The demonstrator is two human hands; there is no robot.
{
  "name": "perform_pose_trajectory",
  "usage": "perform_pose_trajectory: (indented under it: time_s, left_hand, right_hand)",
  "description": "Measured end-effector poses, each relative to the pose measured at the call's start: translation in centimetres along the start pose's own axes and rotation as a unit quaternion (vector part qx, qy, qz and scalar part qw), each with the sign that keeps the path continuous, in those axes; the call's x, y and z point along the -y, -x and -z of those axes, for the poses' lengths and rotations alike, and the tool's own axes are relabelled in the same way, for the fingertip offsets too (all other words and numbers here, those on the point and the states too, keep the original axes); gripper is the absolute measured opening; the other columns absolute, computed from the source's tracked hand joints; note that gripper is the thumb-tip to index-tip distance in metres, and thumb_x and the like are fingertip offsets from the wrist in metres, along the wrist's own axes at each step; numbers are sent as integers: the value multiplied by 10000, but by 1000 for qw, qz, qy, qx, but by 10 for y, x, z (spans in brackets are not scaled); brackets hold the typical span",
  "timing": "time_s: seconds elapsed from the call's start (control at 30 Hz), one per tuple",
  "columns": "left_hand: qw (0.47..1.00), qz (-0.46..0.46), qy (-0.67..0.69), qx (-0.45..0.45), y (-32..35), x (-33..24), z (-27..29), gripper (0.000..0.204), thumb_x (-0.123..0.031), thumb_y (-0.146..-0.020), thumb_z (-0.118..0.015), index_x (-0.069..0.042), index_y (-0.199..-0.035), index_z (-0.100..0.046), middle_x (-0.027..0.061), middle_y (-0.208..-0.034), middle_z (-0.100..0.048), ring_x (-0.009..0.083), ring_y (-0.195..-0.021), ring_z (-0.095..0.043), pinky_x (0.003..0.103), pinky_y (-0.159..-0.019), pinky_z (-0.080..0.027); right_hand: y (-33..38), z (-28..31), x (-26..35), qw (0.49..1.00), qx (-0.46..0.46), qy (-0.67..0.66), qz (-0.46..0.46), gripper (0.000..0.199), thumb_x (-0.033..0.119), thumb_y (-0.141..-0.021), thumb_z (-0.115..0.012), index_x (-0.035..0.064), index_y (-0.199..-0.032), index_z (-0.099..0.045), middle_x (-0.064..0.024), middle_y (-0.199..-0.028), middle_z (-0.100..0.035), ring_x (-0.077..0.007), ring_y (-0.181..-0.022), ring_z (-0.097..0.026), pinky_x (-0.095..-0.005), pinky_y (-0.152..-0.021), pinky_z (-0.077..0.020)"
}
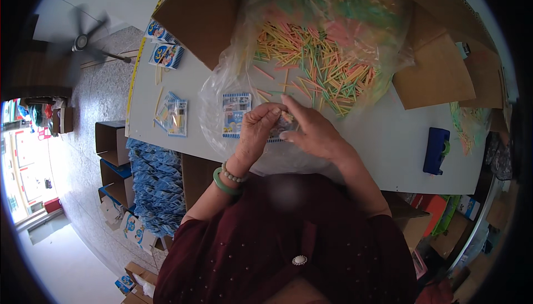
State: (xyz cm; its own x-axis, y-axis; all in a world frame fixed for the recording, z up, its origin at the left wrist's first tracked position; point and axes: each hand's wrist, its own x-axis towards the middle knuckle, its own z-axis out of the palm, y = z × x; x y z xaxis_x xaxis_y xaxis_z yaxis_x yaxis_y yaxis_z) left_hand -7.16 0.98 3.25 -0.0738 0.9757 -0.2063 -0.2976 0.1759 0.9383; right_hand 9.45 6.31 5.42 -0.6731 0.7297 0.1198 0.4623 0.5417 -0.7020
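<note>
My left hand (259, 129), with a beaded bracelet and a green bangle at its wrist, is closed in a pinch. At its fingertips shows a small bunch of pastel sticks (287, 117). My right hand (315, 131) faces it from the other side, thumb and forefinger apart around the bunch; its other fingers are partly hidden. Beneath both hands a printed packet (273, 133) lies mostly covered. Just left of it a flat blue-and-clear packet (236, 114) rests on clear plastic sheeting (212, 107). Beyond my hands spreads a heap of pink, yellow and green sticks (311, 51).
Cardboard flaps (197, 18) surround the heap on the white table (383, 137). Small packets (176, 116) lie toward the table's left edge. A blue tape dispenser (436, 151) stands at right. Blue packets fill a box (155, 184) below left; a fan (81, 42) stands beyond.
</note>
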Motion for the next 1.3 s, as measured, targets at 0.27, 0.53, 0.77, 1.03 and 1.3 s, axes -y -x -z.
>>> perform_pose_trajectory:
  time_s: [0.27,0.53,0.77,1.03,1.3]
  left_hand:
    - [994,-103,-27,39,0,-13,8,202,-142,-925,-571,-9,-1041,-669,49,-1115,-583,107,-1000,-506,250,-846,-414]
    - [998,-11,68,13,16,-23,7,253,-149,-879,-639,-11,-1091,-656,27,-1038,-606,112,-988,-522,288,-877,-414]
    - [990,-127,-46,-33,19,-15,6,165,-86,-862,-651,-4,-1001,-684,22,-931,-596,129,-839,-558,263,-769,-449]
    - [983,-111,-111,-100,31,-8,26,91,-29,-804,-693,1,-759,-620,5,-711,-550,88,-697,-523,279,-596,-432]
    - [972,-63,-37,-225,52,-38,88,81,-32,-849,-573,-31,-859,-653,12,-718,-630,58,-599,-525,195,-548,-406]
  right_hand:
    - [0,-3,0,954,-42,-250,-159,71,24,-779,-621,-2,-829,-578,-114,-747,-589,-189,-704,-576,-317,-667,-463]
    - [-4,-13,1,951,-63,-286,-93,86,6,-780,-617,-6,-862,-592,-74,-745,-572,-124,-691,-545,-264,-657,-447]
    - [-1,-22,1,921,-16,-352,-163,186,-12,-796,-603,21,-978,-623,-22,-818,-627,-85,-765,-564,-247,-700,-469]
    - [-11,-48,20,926,-8,-347,-150,257,89,-798,-664,19,-1042,-627,-81,-869,-678,-111,-775,-624,-295,-689,-504]
    - [-6,-44,15,980,31,-196,11,140,118,-822,-635,37,-936,-625,-108,-831,-655,-247,-764,-631,-339,-694,-495]
